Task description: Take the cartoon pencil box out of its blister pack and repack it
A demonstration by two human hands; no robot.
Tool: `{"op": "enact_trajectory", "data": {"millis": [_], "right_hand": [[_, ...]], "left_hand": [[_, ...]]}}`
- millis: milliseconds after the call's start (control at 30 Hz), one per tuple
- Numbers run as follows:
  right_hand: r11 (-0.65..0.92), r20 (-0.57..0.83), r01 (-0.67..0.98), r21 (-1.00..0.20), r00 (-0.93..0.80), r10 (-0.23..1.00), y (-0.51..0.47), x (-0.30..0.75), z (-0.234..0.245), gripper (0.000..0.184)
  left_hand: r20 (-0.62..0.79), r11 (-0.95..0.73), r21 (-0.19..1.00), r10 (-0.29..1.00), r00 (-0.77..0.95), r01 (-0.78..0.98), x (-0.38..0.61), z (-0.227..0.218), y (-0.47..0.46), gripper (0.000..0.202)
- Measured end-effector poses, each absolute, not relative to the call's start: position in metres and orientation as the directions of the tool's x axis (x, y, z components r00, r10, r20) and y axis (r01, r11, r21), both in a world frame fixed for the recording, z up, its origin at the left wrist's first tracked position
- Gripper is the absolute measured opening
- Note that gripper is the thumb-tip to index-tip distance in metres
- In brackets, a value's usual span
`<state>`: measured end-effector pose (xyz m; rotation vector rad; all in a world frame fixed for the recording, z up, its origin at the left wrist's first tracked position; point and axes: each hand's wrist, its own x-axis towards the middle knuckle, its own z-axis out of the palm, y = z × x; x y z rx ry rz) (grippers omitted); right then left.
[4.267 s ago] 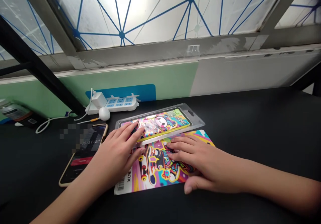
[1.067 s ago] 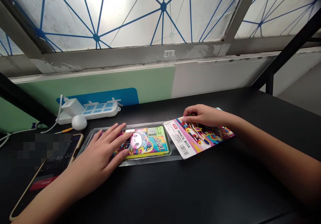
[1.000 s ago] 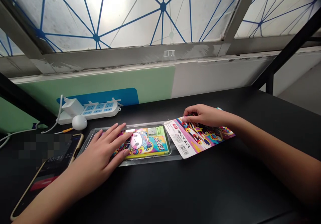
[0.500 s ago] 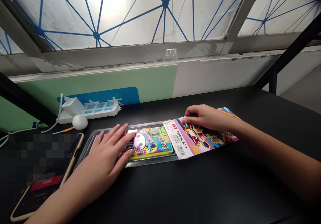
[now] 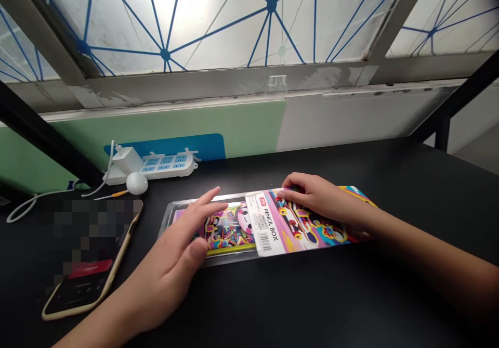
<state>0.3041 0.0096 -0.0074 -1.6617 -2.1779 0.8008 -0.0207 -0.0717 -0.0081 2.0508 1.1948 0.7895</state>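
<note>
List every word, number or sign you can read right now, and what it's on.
"PENCIL BOX": on the white end strip of the card.
Red logo, small print and barcode digits beside it: too small to read.
Pencil box: cartoon art only, no words showing.
Phone screen: blurred, unreadable.
Power strip: no legible marking.

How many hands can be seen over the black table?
2. The left hand is at the left end of the clear pack; the right hand rests on the printed card that covers the pack's right part.
</note>
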Motion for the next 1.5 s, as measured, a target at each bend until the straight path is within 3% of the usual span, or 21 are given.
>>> {"op": "enact_trajectory", "data": {"millis": [67, 200, 300, 433, 600, 867, 1033, 1233, 1367, 1500], "right_hand": [[0.174, -0.143, 0.789, -0.589, -0.314, 0.938, 0.015, 0.313, -0.005, 0.041], [0.169, -0.258, 0.791, -0.588, -0.381, 0.888, 0.020, 0.328, 0.002, 0.043], [0.177, -0.310, 0.801, -0.572, -0.411, 0.857, 0.021, 0.336, 0.008, 0.057], [0.302, -0.189, 0.809, -0.504, -0.445, 0.875, 0.024, 0.343, 0.005, 0.067], [0.380, -0.123, 0.790, -0.481, -0.490, 0.863, 0.023, 0.331, -0.003, 0.072], [0.455, -0.198, 0.801, -0.389, -0.555, 0.808, 0.017, 0.234, 0.016, 0.076], [0.610, -0.145, 0.739, -0.287, -0.663, 0.735, 0.014, 0.165, 0.025, 0.061], [0.672, 0.060, 0.708, -0.219, -0.677, 0.733, 0.009, 0.190, 0.020, 0.064], [0.541, 0.075, 0.790, -0.288, -0.544, 0.836, 0.010, 0.262, 0.009, 0.062], [0.481, -0.042, 0.785, -0.391, -0.537, 0.842, 0.016, 0.312, 0.003, 0.054]], "left_hand": [[0.234, -0.341, 0.849, 0.927, 0.292, 0.404, -0.023, -0.008, -0.068, 0.055], [0.331, -0.322, 0.913, 0.944, 0.006, 0.250, -0.025, -0.011, -0.053, 0.051], [0.247, -0.242, 0.968, 0.965, -0.085, 0.071, -0.023, -0.013, -0.044, 0.058], [0.171, -0.187, 0.968, 0.979, -0.107, -0.168, -0.018, -0.014, -0.043, 0.065], [0.169, -0.220, 0.926, 0.968, -0.187, -0.305, -0.017, -0.011, -0.044, 0.064], [0.180, -0.231, 0.923, 0.966, -0.185, -0.309, -0.018, -0.010, -0.044, 0.063], [0.179, -0.228, 0.927, 0.967, -0.181, -0.299, -0.017, -0.008, -0.045, 0.064], [0.052, -0.115, 0.962, 0.968, -0.247, -0.247, -0.020, -0.011, -0.043, 0.020], [-0.126, 0.064, 0.969, 0.959, -0.253, -0.240, -0.023, -0.014, -0.040, 0.046], [-0.205, 0.158, 0.965, 0.952, -0.227, -0.208, -0.024, -0.017, -0.037, 0.063]]}}
